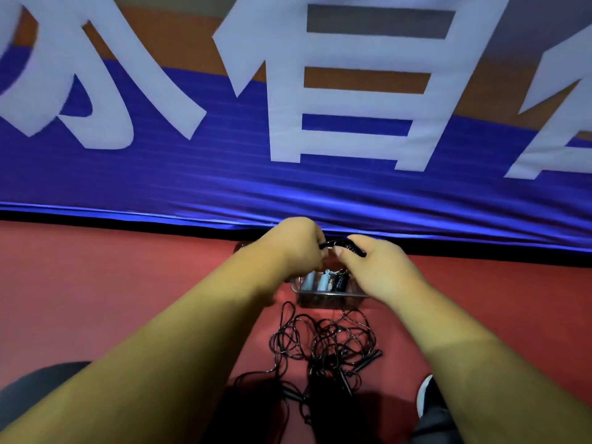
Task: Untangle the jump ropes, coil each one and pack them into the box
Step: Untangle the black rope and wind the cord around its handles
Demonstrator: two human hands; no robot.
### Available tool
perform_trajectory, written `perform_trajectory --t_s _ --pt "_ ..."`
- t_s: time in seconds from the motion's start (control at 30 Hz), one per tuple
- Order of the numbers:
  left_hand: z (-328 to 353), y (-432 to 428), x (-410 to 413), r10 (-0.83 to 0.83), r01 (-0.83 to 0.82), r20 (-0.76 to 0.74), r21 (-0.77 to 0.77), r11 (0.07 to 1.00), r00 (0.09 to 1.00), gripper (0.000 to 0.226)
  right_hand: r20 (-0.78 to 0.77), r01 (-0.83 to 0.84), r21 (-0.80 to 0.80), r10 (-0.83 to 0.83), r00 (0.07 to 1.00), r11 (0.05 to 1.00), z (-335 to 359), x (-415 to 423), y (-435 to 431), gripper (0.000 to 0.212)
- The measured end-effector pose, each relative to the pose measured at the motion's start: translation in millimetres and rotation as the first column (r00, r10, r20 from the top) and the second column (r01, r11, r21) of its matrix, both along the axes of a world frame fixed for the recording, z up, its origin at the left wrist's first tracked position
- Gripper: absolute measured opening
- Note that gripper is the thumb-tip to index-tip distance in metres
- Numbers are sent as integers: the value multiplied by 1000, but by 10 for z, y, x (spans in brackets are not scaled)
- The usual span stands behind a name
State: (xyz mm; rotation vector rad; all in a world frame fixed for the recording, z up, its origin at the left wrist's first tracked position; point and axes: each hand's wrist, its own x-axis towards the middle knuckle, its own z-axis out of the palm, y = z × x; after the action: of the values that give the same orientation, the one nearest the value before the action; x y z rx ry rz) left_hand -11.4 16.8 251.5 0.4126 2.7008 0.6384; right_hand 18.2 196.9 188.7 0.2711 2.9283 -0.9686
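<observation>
While both forearms reach forward, left hand (296,243) and right hand (373,264) pinch a black coiled rope (344,245) | held above clear box (323,294) | tangled ropes (323,347) on red floor (112,283), nearer the person.

The floor (128,299) is red and smooth; a clear plastic box (326,298) stands on it near the blue banner (192,181); just in front of the box lies a tangled heap of black jump ropes (323,347); a dark shoe (426,395) rests at the right.
</observation>
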Motion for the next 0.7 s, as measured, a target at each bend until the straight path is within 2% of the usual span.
perform_trajectory --t_s 0.03,0.1,0.2,0.3,0.37,0.4,0.53,0.6,0.7 --pt "14 -11 6 -3 0 59 45 999 998 9 -10 13 10 -13 1000 1000 -6 6 7 44" --pt "15 -16 38 -23 3 195 99 995 981 14 -22 15 40 -14 1000 999 13 8 8 39" --pt "-32 -1 94 -49 30 323 64 998 945 18 -21 3 54 -2 1000 999 49 26 1 30" --pt "-73 26 148 -80 97 228 -66 993 970 9 -6 13 46 -13 1000 999 80 39 -7 29" --pt "-99 35 167 -104 123 114 -173 977 988 16 -11 29 30 -29 1000 999 94 37 9 28" --pt "-115 39 158 -102 117 87 -177 977 991 18 -22 36 17 -36 999 999 100 34 18 27" --pt "-56 35 117 -122 134 225 -38 990 967 27 -55 60 -69 -64 996 996 135 54 49 18" --pt "21 16 98 -202 216 240 -34 976 949 28 -62 63 -101 -70 996 993 158 73 55 18" --pt "34 5 63 -254 275 210 -74 959 944 17 -93 62 -114 -72 993 992 187 80 35 17"
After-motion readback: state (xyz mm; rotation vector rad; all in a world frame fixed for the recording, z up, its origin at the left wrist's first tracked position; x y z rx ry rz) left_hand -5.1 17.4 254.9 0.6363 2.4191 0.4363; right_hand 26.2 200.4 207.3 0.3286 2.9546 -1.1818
